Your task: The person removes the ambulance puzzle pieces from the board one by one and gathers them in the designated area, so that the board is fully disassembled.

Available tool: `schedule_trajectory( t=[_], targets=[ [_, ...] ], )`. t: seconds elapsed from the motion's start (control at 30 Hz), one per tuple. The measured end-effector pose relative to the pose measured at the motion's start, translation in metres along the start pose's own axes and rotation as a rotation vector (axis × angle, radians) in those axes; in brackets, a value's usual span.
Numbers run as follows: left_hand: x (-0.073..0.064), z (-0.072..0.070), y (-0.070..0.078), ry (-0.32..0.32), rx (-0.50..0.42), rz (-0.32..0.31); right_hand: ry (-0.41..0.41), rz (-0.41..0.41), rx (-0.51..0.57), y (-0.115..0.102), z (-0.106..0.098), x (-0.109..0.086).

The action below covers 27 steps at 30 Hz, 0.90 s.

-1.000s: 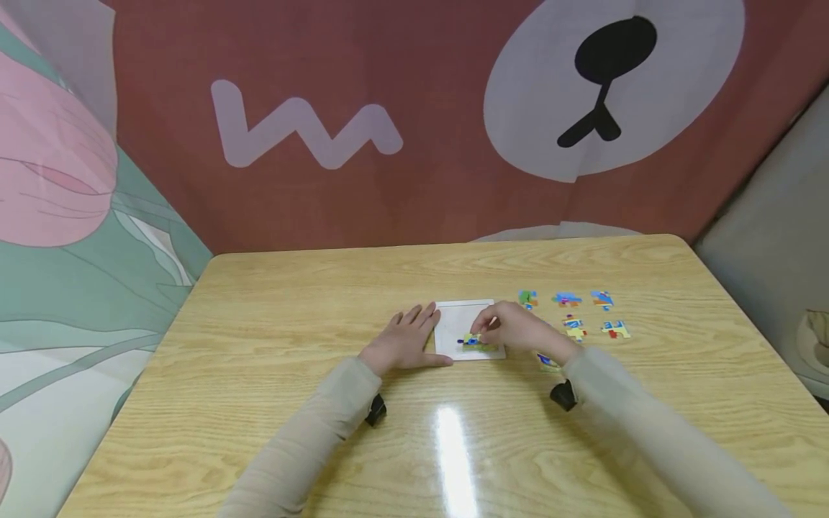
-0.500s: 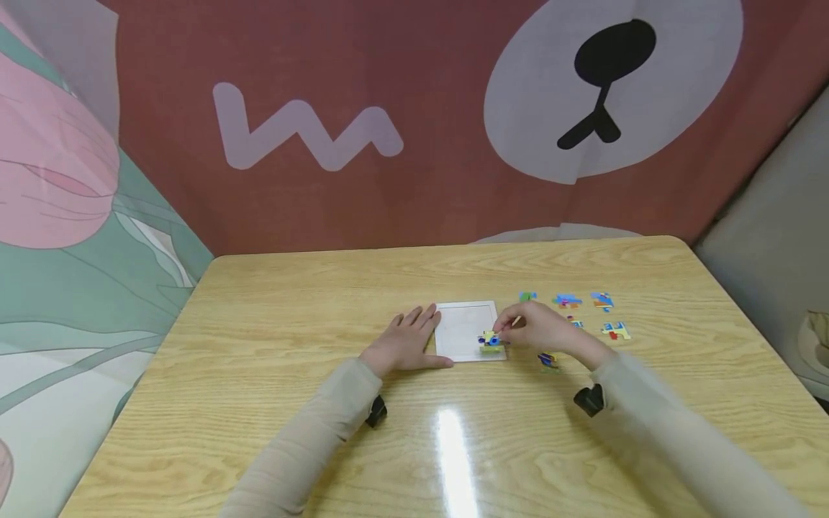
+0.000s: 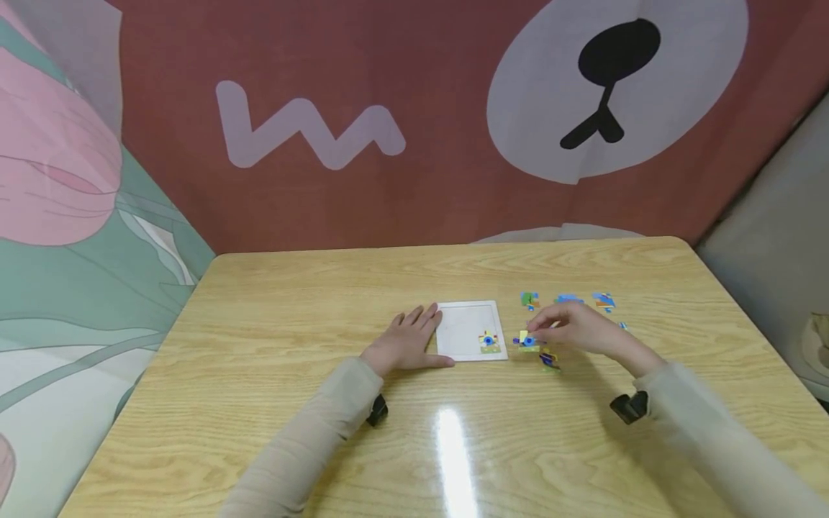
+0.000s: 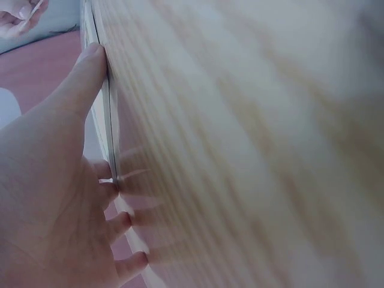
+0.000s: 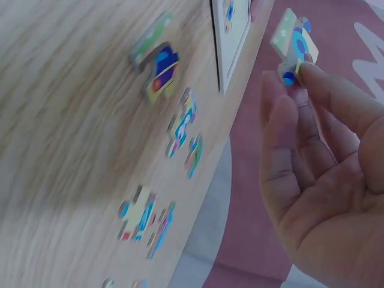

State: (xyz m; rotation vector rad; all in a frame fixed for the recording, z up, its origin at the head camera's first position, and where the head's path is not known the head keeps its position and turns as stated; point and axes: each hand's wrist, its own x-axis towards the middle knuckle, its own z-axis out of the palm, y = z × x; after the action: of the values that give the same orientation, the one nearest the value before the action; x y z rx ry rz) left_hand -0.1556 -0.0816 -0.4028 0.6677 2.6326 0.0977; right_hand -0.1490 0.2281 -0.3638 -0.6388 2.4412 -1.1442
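Note:
My left hand (image 3: 406, 341) rests with fingers spread at the left side of a white puzzle tray (image 3: 458, 325). In the left wrist view the thumb of this hand (image 4: 54, 156) lies along the tray's edge. A jigsaw piece (image 3: 488, 341) with a blue round mark lies in the tray's lower right corner. Just right of the tray, my right hand (image 3: 579, 329) pinches another jigsaw piece (image 3: 527, 342) between thumb and fingertips. The right wrist view shows this held piece (image 5: 296, 45) raised off the table, yellow and green with blue circles.
Loose jigsaw pieces lie right of the tray: a yellow and dark blue one (image 3: 549, 360) nearest, a green one (image 3: 529, 300) and blue ones (image 3: 604, 301) behind. My right hand hides some in the head view. A printed cloth (image 3: 363, 201) hangs behind the wooden table (image 3: 311, 302).
My right hand has moved right with its jigsaw piece, from above the tray to beyond its right edge. The piece in the tray's corner now shows plainly. My left hand stays put.

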Motion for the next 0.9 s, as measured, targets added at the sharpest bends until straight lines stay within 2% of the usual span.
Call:
schedule_trajectory(
  t=[0.07,0.3,0.6,0.9],
  targets=[
    [0.001,0.000,0.000,0.003,0.004,0.000,0.016,0.006,0.011,0.004,-0.003,-0.004],
    [0.002,0.000,-0.001,-0.007,0.009,-0.005,0.044,0.133,0.036,0.009,-0.009,-0.015],
    [0.003,0.001,-0.001,-0.014,0.007,-0.007,0.054,0.219,-0.009,0.025,-0.019,-0.021],
    [0.003,0.001,-0.001,-0.016,0.013,-0.009,0.032,0.260,0.031,0.033,-0.025,-0.030]
  ],
)
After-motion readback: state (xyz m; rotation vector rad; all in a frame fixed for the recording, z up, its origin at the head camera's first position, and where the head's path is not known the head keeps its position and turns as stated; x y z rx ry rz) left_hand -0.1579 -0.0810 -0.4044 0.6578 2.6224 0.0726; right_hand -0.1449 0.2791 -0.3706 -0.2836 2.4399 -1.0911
